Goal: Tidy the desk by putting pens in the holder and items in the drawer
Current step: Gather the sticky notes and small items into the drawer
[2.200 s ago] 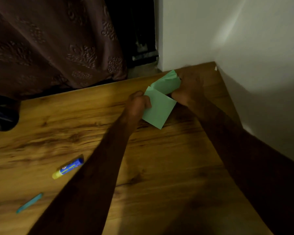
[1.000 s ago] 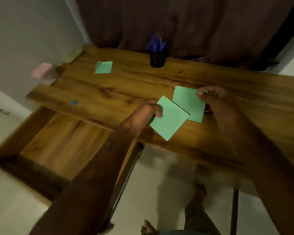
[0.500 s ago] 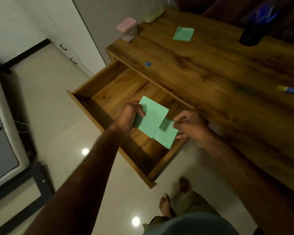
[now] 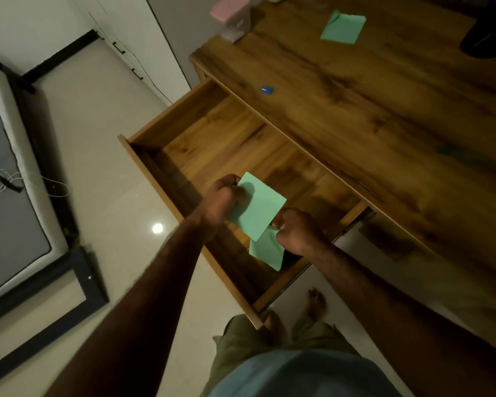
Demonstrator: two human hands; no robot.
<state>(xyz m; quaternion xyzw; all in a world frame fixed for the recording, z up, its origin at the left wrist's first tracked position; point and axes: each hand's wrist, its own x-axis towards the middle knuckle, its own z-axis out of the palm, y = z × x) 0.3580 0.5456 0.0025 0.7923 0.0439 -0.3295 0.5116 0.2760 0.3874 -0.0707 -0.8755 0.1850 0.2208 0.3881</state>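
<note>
Fingers [image 4: 236, 193] of the left hand [image 4: 221, 203] pinch a green sheet [image 4: 259, 210]; the right hand [image 4: 297, 233] grips a second sheet [image 4: 265, 252], both over the open drawer [image 4: 212, 133] at its end nearest the person. On the surface [image 4: 355, 110], a third sheet [image 4: 342, 25] lies toward the far edge and a small blue piece [image 4: 267, 90], perhaps a cap, near the drawer-side edge.

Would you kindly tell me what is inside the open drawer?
The drawer shows bare wooden floor. Over it, the left hand grips the upper green sheet and the right hand the lower green sheet; whatever lies beneath them is covered.
</note>
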